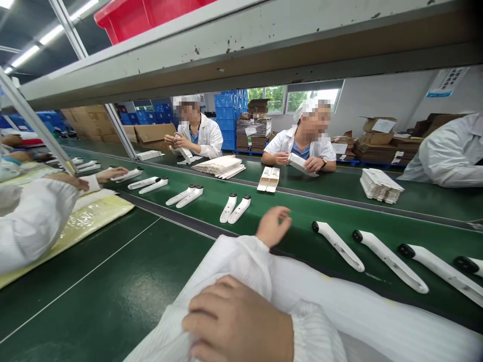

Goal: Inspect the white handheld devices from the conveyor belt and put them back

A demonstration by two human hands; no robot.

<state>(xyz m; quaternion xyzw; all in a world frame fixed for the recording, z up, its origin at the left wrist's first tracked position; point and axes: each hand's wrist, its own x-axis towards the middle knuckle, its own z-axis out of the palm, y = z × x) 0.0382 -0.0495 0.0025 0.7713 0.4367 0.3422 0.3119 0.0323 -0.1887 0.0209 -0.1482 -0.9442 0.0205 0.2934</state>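
My left hand (273, 226) hangs over the green conveyor belt (302, 221) with its fingers apart, touching nothing. Nearest to it is a white handheld device with a black tip (337, 246), lying to the right. Several more like it (390, 261) lie in a slanted row towards the right edge, and further pairs (228, 208) lie along the belt at the far left. My right hand (234, 324) lies across the white sleeve (241, 266) of my left arm, with its fingers closed on the cloth.
A grey metal shelf (241, 60) spans overhead, carrying a red crate (143, 12). Across the belt, co-workers (298, 151) handle white parts, beside stacks of white inserts (381, 186). A yellowish pad (75, 236) lies on the green bench (101, 286) at left, under another worker's sleeve.
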